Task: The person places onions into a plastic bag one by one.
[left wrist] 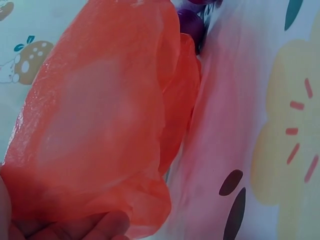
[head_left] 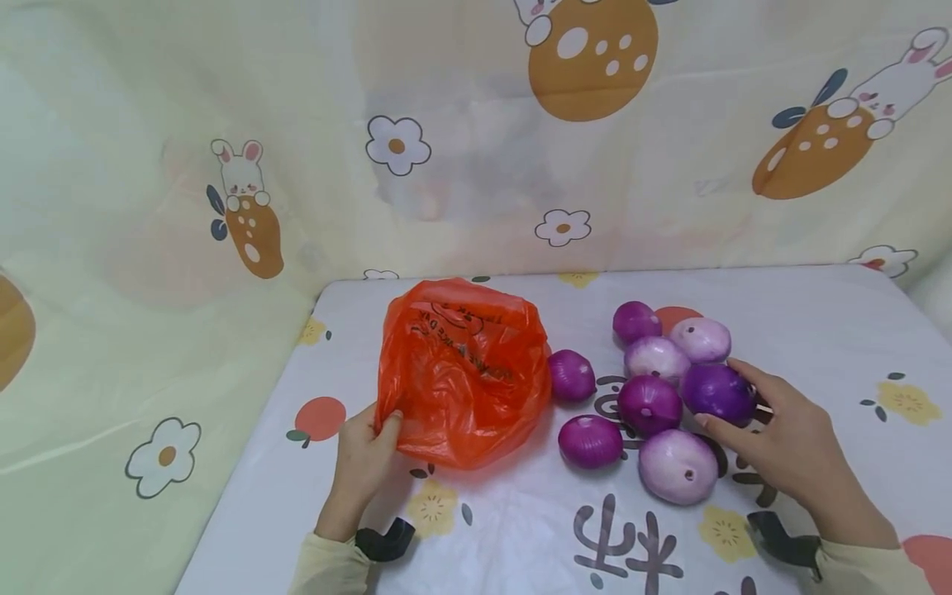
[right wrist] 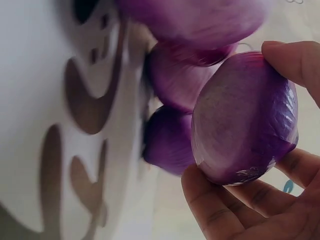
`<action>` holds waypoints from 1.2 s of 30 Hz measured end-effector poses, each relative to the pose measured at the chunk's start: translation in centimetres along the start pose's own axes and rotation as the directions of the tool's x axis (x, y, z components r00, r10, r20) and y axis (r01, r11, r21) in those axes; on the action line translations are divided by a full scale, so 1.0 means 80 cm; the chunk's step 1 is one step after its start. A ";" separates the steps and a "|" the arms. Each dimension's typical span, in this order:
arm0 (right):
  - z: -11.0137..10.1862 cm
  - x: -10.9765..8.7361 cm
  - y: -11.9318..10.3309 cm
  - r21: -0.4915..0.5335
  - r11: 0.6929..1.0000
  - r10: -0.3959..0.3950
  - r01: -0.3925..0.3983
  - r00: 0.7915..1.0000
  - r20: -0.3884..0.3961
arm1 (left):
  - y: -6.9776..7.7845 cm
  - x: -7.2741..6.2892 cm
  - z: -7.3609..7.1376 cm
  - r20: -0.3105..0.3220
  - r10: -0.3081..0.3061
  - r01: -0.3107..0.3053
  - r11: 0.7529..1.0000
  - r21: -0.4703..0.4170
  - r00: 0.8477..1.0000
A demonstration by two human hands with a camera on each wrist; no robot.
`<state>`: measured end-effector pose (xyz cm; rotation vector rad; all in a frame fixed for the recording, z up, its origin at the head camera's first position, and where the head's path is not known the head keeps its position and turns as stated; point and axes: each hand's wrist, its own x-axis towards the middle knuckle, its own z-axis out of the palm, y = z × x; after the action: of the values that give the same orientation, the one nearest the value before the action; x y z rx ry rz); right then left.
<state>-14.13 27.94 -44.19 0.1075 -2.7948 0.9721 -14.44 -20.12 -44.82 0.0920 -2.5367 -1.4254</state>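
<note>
In the head view my left hand grips the near left edge of a red plastic bag with dark print, its mouth spread. The left wrist view shows fingers curled under the bag's film. My right hand holds a dark purple onion between thumb and fingers, and the right wrist view shows that onion in the grasp. Several other onions cluster around it: a pale one nearest me, a purple one to its left, and two pale ones behind.
Two purple onions, one against the bag's right side and one nearer me, lie between bag and cluster. A white printed cloth covers the table. A patterned curtain hangs behind and to the left.
</note>
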 end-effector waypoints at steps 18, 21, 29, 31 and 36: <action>-0.010 0.018 -0.064 0.080 0.989 -0.121 0.127 0.989 -0.079 | 0.005 -0.004 -0.001 0.053 0.041 -0.042 0.999 0.016 0.998; -0.009 0.022 -0.072 0.096 0.984 -0.141 0.149 0.987 -0.082 | 0.003 -0.005 0.000 0.059 0.043 -0.044 0.999 0.022 0.997; -0.006 0.030 -0.093 0.125 0.974 -0.175 0.186 0.980 -0.098 | 0.002 -0.006 0.000 0.079 0.065 -0.067 0.998 0.021 0.995; -0.004 0.033 -0.098 0.135 0.968 -0.196 0.212 0.973 -0.121 | 0.002 -0.006 -0.001 0.081 0.071 -0.073 0.997 0.020 0.994; -0.002 0.037 -0.114 0.151 0.957 -0.221 0.246 0.961 -0.164 | 0.001 -0.006 -0.002 0.084 0.078 -0.079 0.997 0.018 0.993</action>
<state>-15.84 20.90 -37.98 0.3674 -2.4939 1.1077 -13.95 -20.11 -44.79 -0.0646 -2.5910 -1.4012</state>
